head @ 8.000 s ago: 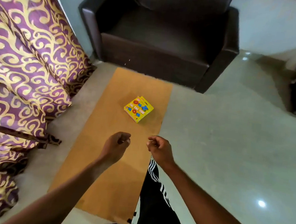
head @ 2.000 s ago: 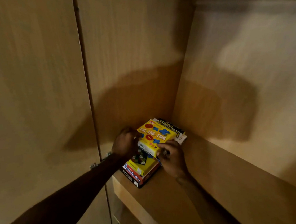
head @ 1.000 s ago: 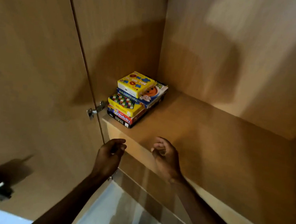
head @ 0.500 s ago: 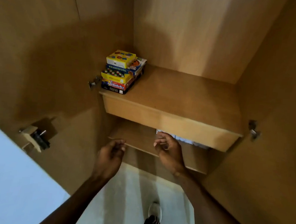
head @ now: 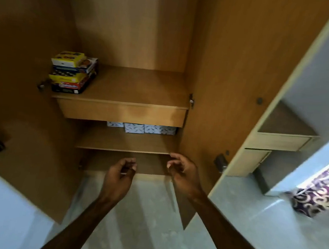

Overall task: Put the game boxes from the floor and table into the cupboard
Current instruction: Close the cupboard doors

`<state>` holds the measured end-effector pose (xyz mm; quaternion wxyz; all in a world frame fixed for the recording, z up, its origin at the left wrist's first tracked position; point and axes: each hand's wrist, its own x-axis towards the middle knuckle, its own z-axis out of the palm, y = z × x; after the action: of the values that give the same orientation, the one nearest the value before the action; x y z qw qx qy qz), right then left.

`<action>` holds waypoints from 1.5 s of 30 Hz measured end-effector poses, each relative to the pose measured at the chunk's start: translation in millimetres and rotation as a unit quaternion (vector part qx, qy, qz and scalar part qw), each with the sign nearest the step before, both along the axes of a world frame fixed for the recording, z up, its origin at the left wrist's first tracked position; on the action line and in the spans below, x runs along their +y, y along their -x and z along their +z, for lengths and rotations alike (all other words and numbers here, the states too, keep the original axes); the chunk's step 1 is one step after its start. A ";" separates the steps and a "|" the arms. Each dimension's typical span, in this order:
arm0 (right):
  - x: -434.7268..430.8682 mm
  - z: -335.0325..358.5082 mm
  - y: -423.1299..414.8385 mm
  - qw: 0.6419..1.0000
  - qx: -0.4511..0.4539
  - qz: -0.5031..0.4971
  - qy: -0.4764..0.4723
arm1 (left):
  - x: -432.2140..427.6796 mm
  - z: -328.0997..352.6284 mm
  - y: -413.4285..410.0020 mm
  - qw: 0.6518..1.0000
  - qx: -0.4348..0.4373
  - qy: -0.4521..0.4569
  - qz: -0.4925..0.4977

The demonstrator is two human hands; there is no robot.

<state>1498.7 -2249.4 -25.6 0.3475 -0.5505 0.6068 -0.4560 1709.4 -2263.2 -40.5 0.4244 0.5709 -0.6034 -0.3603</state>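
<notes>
Game boxes (head: 73, 73) stacked at the left front corner of the cupboard shelf (head: 138, 89), left hand (head: 119, 177) and right hand (head: 184, 174) below, empty, fingers (head: 131, 161) loosely curled; slamming a door (head: 235, 71) could topple the uneven stack.

No legible txt; print on stacked game boxes (head: 72, 73) too blurred

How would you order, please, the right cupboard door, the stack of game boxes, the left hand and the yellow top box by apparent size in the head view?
1. right cupboard door
2. stack of game boxes and left hand, about alike; the hand is nearer
3. yellow top box
</notes>
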 end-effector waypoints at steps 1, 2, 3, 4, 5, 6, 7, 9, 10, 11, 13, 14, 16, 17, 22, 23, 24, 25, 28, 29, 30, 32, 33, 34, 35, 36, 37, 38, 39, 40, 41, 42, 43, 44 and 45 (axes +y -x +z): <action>11.7 1.3 18.4 1.000 0.015 -0.013 -0.003 | 5.3 0.2 20.7 1.000 0.000 -0.006 -0.017; 24.4 4.2 42.3 0.999 0.032 -0.028 -0.003 | 11.9 3.0 45.8 0.999 0.003 -0.013 -0.038; 33.4 4.5 63.3 0.998 0.042 -0.043 -0.001 | 16.4 5.9 68.0 0.998 0.010 -0.016 -0.061; 43.6 8.9 90.6 0.997 0.052 -0.060 0.005 | 21.9 11.4 96.2 0.996 0.023 -0.018 -0.087; 45.5 10.3 107.3 0.996 0.058 -0.074 0.004 | 22.3 16.2 113.3 0.994 0.032 -0.015 -0.105; 51.2 15.0 131.1 0.994 0.064 -0.085 0.001 | 25.7 23.1 138.6 0.992 0.036 -0.006 -0.120; 54.9 22.0 154.2 0.994 0.068 -0.090 0.001 | 28.7 32.3 164.4 0.990 0.033 0.005 -0.134; 50.5 35.4 188.7 0.994 0.064 -0.092 0.004 | 27.3 52.5 205.1 0.988 0.018 0.015 -0.150; 44.8 43.6 201.5 0.994 0.062 -0.094 0.008 | 23.6 60.9 222.0 0.988 0.013 0.017 -0.153; 36.3 50.8 211.2 0.994 0.056 -0.098 0.011 | 19.5 69.1 235.9 0.988 0.008 0.016 -0.153; 19.8 68.1 227.7 0.994 0.060 -0.093 0.011 | 14.8 84.0 262.4 0.988 0.013 0.010 -0.151; 11.3 77.1 232.8 0.994 0.064 -0.085 0.006 | 12.9 91.2 273.3 0.989 0.018 0.008 -0.146; -3.4 91.1 236.8 0.998 0.040 -0.056 -0.005 | 9.8 102.5 288.6 0.990 0.033 0.011 -0.136; -7.9 96.2 237.8 0.999 0.026 -0.031 -0.004 | 9.9 107.4 294.6 0.990 0.041 0.013 -0.135; -9.0 97.8 232.4 0.999 -0.004 0.017 0.030 | 15.5 110.1 297.2 0.984 0.058 0.008 -0.166; -9.6 94.1 230.8 0.999 -0.008 0.024 0.040 | 16.5 107.9 293.9 0.984 0.055 0.009 -0.172; -11.7 88.9 227.8 0.999 -0.012 0.027 0.046 | 17.1 104.9 288.3 0.984 0.051 0.011 -0.172; -12.7 85.8 223.5 0.999 -0.013 0.023 0.048 | 17.1 101.7 281.4 0.984 0.052 0.012 -0.171; -17.0 81.2 203.9 0.998 -0.016 0.031 0.049 | 15.8 94.9 254.5 0.984 0.064 0.024 -0.163; -21.9 78.6 193.9 0.998 -0.018 0.044 0.049 | 13.1 92.9 240.8 0.985 0.070 0.031 -0.155; -27.5 75.2 184.3 0.997 -0.016 0.056 0.051 | 11.5 92.1 227.0 0.985 0.076 0.036 -0.148; -37.6 70.1 166.2 0.996 -0.008 0.070 0.057 | 8.4 90.1 200.6 0.987 0.081 0.039 -0.136; -44.6 69.3 151.9 0.995 -0.002 0.081 0.065 | 5.3 88.9 183.1 0.988 0.082 0.036 -0.126; -53.6 69.0 136.1 0.993 0.007 0.091 0.074 | 0.6 87.8 164.8 0.989 0.081 0.035 -0.116; -61.3 70.9 122.4 0.992 0.017 0.096 0.085 | -4.6 86.4 149.3 0.990 0.079 0.036 -0.107; -69.3 73.5 108.6 0.990 0.029 0.099 0.093 | -10.9 85.2 133.6 0.991 0.079 0.037 -0.097; -81.8 75.1 91.3 0.989 0.040 0.102 0.100 | -20.8 83.9 114.6 0.992 0.079 0.039 -0.085; -91.5 76.8 77.9 0.987 0.053 0.103 0.107 | -28.6 82.8 100.4 0.993 0.080 0.040 -0.076; -105.2 78.4 60.0 0.985 0.066 0.110 0.111 | -39.5 83.3 82.3 0.994 0.081 0.044 -0.065; -115.7 79.3 45.7 0.984 0.073 0.116 0.113 | -48.8 84.4 68.9 0.994 0.078 0.046 -0.055; -125.2 79.6 32.1 0.983 0.080 0.118 0.114 | -58.0 85.8 57.0 0.995 0.075 0.045 -0.045; -138.8 79.9 15.5 0.982 0.086 0.122 0.115 | -70.6 87.7 42.7 0.996 0.072 0.045 -0.036; -149.4 79.7 2.7 0.981 0.095 0.124 0.117 | -81.2 89.0 32.1 0.996 0.067 0.042 -0.029; -163.6 80.2 -12.9 0.980 0.104 0.126 0.117 | -95.1 90.3 18.9 0.997 0.066 0.041 -0.022; -178.4 80.4 -27.3 0.979 0.109 0.125 0.116 | -110.0 91.5 6.1 0.997 0.063 0.040 -0.015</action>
<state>1526.0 -2427.9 54.9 0.2675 -0.7045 0.5109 -0.4136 1703.3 -2373.2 51.0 0.4786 0.5207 -0.5976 -0.3779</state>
